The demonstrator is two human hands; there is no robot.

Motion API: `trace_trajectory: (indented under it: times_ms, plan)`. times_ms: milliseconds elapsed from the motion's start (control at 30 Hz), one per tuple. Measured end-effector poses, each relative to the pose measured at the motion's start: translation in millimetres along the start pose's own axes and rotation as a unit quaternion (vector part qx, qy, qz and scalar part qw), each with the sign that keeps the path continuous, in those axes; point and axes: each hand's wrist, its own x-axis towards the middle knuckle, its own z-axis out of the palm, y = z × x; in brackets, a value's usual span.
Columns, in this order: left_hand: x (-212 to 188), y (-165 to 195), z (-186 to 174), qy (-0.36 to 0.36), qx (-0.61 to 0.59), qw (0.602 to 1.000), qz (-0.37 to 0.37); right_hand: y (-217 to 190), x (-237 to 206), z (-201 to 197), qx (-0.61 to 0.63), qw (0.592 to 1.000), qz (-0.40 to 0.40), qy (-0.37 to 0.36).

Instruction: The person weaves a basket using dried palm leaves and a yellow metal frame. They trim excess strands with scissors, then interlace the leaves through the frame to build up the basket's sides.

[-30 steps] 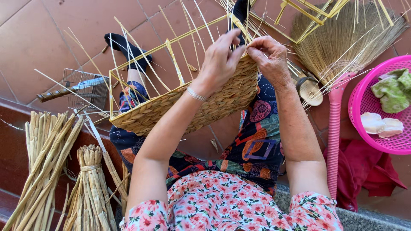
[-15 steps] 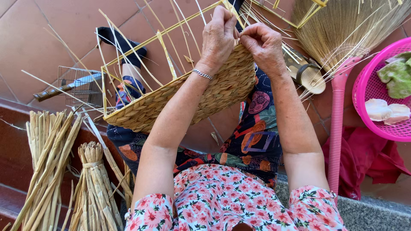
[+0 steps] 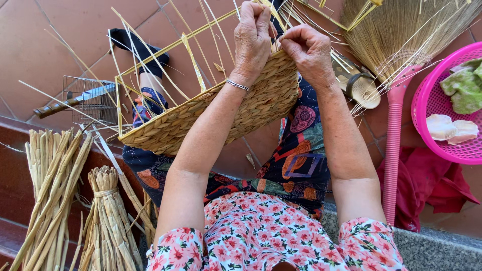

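Note:
A half-woven straw basket rests tilted on my lap, its yellow frame and loose upright strands sticking up and away from me. My left hand, with a thin silver bracelet on the wrist, is closed over strands at the basket's far rim. My right hand pinches a strand at the same rim, almost touching the left hand. Both hands sit at the top edge of the woven wall.
Two bundles of dried reeds lean at lower left. A knife lies by a small wire basket. At right are a straw broom with a pink handle, a pink plastic basket and a red cloth.
The view has tilted so basket and hands sit slightly higher in the frame. Both hands stay at the rim, fingers shifting a little as they work the strands.

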Motion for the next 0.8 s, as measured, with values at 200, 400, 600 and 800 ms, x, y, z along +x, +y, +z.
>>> trace_trajectory:
  times_ms: [200,400,600,800]
  plan:
    - [3.2,4.6,-1.3,0.015,-0.043,0.998,-0.046,-4.0,6.2,0.7,-0.035,0.999,-0.006,-0.002]
    - [22.4,10.1,-14.5,-0.011,-0.086,0.966,-0.242,-19.5,8.2,9.8,-0.100,0.995,0.001,0.017]
    - [32.8,2.2,-19.5,-0.038,-0.015,0.944,-0.326,-29.3,5.9,15.8,-0.240,0.961,-0.134,0.015]
    - [30.0,-2.7,-21.5,-0.075,0.003,0.937,-0.340,-27.0,3.8,16.6,-0.254,0.958,-0.130,0.004]
